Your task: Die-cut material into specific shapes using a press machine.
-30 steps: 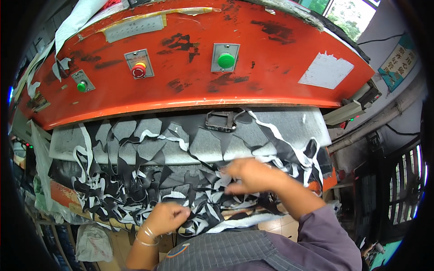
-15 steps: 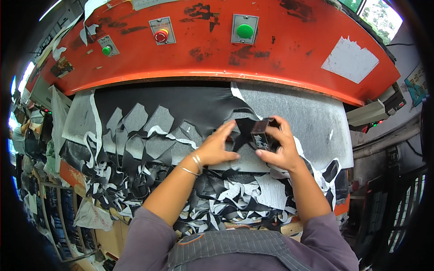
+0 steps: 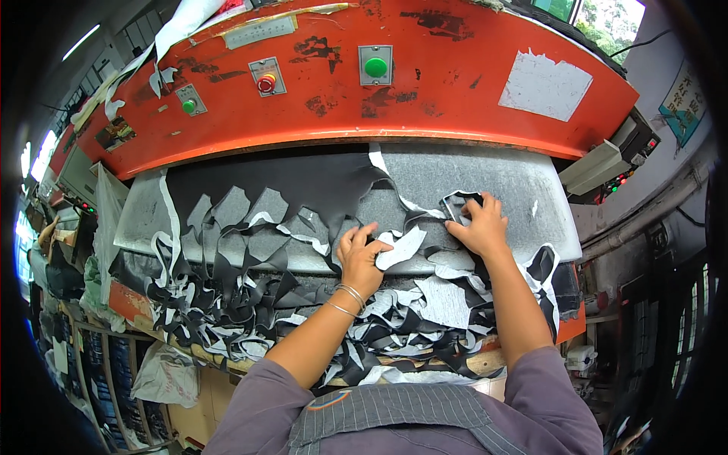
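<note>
My left hand [image 3: 359, 262] pinches a cut piece of sheet material [image 3: 402, 249], white side up, near the front edge of the grey cutting board [image 3: 523, 189]. My right hand [image 3: 481, 226] grips a hollow, dark-edged cutting die [image 3: 449, 206] at the right part of the board, fingers over its far rim and thumb on its near side. Behind my left hand a black sheet [image 3: 265, 176] with white backing lies over the board, its near edge cut into ragged gaps.
A red machine beam [image 3: 318, 98] spans the far side, with a green button [image 3: 375, 67] and a red button [image 3: 266, 83]. Black and white offcuts [image 3: 258, 303] heap along the front edge. A control box [image 3: 607, 171] stands at the right.
My right hand has tilted the die down onto the board, moving slightly right. My left hand has moved nearer to me and now holds a white-backed piece away from the die.
</note>
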The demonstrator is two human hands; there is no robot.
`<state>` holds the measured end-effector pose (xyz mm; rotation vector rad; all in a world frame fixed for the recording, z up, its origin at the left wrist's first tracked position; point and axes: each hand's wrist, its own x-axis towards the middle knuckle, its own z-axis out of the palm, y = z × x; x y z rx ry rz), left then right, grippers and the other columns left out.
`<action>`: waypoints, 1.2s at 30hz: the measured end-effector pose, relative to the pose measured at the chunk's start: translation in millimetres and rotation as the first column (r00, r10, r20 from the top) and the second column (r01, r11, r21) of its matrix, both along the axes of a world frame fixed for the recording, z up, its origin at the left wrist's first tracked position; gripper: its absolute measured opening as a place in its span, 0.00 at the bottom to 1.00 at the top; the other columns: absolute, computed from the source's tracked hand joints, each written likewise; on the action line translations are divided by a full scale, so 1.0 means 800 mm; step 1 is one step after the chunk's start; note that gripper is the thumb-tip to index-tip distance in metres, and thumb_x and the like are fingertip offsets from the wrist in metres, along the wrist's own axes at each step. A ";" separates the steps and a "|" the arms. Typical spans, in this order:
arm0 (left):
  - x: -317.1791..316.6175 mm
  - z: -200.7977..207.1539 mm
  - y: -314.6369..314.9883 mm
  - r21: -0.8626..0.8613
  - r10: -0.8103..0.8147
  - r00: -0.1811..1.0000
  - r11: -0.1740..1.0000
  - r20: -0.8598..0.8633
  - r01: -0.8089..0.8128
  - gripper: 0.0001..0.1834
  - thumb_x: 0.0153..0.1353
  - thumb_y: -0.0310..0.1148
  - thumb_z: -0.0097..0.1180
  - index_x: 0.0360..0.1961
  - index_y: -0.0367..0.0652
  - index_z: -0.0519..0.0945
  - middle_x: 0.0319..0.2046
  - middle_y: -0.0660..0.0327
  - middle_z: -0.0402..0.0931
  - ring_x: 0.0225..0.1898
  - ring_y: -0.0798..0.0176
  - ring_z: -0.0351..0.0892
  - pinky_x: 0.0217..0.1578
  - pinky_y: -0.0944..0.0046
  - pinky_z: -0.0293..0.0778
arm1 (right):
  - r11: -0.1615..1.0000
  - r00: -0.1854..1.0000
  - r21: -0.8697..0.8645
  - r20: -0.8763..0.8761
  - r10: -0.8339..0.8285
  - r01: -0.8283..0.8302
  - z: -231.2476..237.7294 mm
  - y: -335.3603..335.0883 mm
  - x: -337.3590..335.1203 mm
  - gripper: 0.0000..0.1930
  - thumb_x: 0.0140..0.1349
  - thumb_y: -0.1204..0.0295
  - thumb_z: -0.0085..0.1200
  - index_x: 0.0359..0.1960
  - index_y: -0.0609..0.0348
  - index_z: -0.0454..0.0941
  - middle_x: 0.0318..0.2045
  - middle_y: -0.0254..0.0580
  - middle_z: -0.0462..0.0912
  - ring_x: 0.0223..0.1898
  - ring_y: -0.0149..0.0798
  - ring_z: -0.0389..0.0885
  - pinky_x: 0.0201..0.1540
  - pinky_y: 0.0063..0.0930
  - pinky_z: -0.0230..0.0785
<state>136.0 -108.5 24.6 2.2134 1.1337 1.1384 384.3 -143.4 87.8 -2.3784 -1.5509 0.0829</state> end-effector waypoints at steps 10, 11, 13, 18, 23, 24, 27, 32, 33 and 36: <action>-0.033 -0.003 -0.020 0.112 -0.295 0.949 0.945 -0.115 0.307 0.12 0.39 0.30 0.67 0.29 0.52 0.82 0.31 0.66 0.75 0.40 0.57 0.71 0.42 0.57 0.64 | 0.977 0.964 0.021 0.170 0.206 -0.212 0.022 0.042 -0.014 0.31 0.62 0.43 0.46 0.57 0.53 0.70 0.58 0.52 0.69 0.62 0.50 0.64 0.60 0.63 0.51; -0.033 -0.005 -0.018 0.094 -0.312 0.948 0.944 -0.057 0.317 0.11 0.40 0.26 0.64 0.29 0.50 0.82 0.31 0.66 0.75 0.41 0.55 0.71 0.42 0.56 0.64 | 0.841 0.825 0.162 0.355 0.439 -0.517 0.027 0.049 -0.032 0.30 0.64 0.45 0.45 0.59 0.52 0.69 0.57 0.51 0.70 0.62 0.49 0.64 0.62 0.61 0.51; -0.040 -0.001 -0.014 0.080 -0.353 0.935 0.932 -0.028 0.354 0.12 0.40 0.23 0.60 0.29 0.49 0.82 0.31 0.65 0.75 0.41 0.54 0.71 0.44 0.55 0.65 | 0.645 0.634 0.077 0.301 0.712 -0.761 0.054 0.061 -0.109 0.29 0.65 0.45 0.42 0.61 0.48 0.68 0.61 0.49 0.68 0.66 0.48 0.61 0.65 0.58 0.49; -0.043 0.002 -0.025 0.099 -0.417 0.908 0.902 -0.044 0.419 0.11 0.38 0.26 0.63 0.28 0.48 0.82 0.29 0.61 0.74 0.37 0.51 0.71 0.41 0.54 0.67 | 0.649 0.647 -0.139 0.062 0.760 -0.748 -0.022 0.106 -0.208 0.32 0.65 0.40 0.36 0.67 0.37 0.61 0.70 0.44 0.54 0.73 0.46 0.46 0.70 0.59 0.36; -0.098 0.010 -0.112 -0.092 -0.824 0.563 0.566 -0.059 0.819 0.07 0.42 0.28 0.59 0.27 0.45 0.79 0.26 0.61 0.70 0.35 0.52 0.70 0.38 0.53 0.67 | 0.705 0.707 -0.222 0.088 0.702 -0.673 -0.028 0.103 -0.213 0.31 0.65 0.42 0.38 0.68 0.34 0.60 0.72 0.41 0.50 0.74 0.44 0.42 0.70 0.57 0.32; -0.109 0.008 -0.132 -0.196 -0.914 0.406 0.398 0.000 0.896 0.11 0.44 0.31 0.60 0.32 0.44 0.79 0.30 0.59 0.71 0.39 0.51 0.70 0.41 0.52 0.67 | 0.698 0.693 -0.212 0.109 0.712 -0.684 -0.018 0.101 -0.218 0.30 0.65 0.42 0.39 0.67 0.34 0.60 0.72 0.41 0.50 0.73 0.44 0.43 0.70 0.57 0.32; -0.166 0.056 -0.091 -0.259 -0.936 0.302 0.252 0.179 0.933 0.26 0.51 0.41 0.61 0.50 0.39 0.75 0.46 0.53 0.73 0.52 0.49 0.70 0.54 0.52 0.66 | 0.714 0.702 -0.187 0.136 0.699 -0.674 -0.027 0.107 -0.218 0.29 0.65 0.44 0.42 0.66 0.36 0.63 0.71 0.42 0.52 0.73 0.43 0.45 0.70 0.56 0.34; -0.392 0.094 0.158 -0.408 0.016 0.968 0.908 0.249 0.090 0.15 0.60 0.32 0.60 0.46 0.39 0.77 0.40 0.60 0.79 0.43 0.66 0.76 0.43 0.64 0.73 | 0.982 0.999 -0.184 0.011 0.052 -0.050 -0.022 0.114 -0.196 0.35 0.56 0.45 0.57 0.60 0.53 0.68 0.65 0.53 0.62 0.66 0.50 0.59 0.61 0.55 0.57; -0.433 0.095 0.199 -0.511 0.253 0.896 0.859 0.366 -0.034 0.14 0.62 0.32 0.57 0.47 0.39 0.77 0.42 0.59 0.78 0.43 0.67 0.76 0.44 0.66 0.72 | 0.970 0.996 -0.226 0.020 -0.089 0.091 -0.018 0.119 -0.188 0.37 0.53 0.46 0.61 0.58 0.58 0.70 0.64 0.56 0.64 0.63 0.52 0.64 0.58 0.52 0.62; -0.614 0.034 0.279 -0.088 0.574 0.746 0.770 -0.339 -0.632 0.28 0.57 0.42 0.62 0.53 0.34 0.73 0.47 0.42 0.76 0.49 0.44 0.75 0.51 0.52 0.70 | 0.968 0.974 -0.240 -0.195 -0.118 0.069 -0.012 0.156 -0.196 0.35 0.48 0.50 0.68 0.50 0.65 0.73 0.49 0.61 0.77 0.50 0.57 0.77 0.53 0.40 0.69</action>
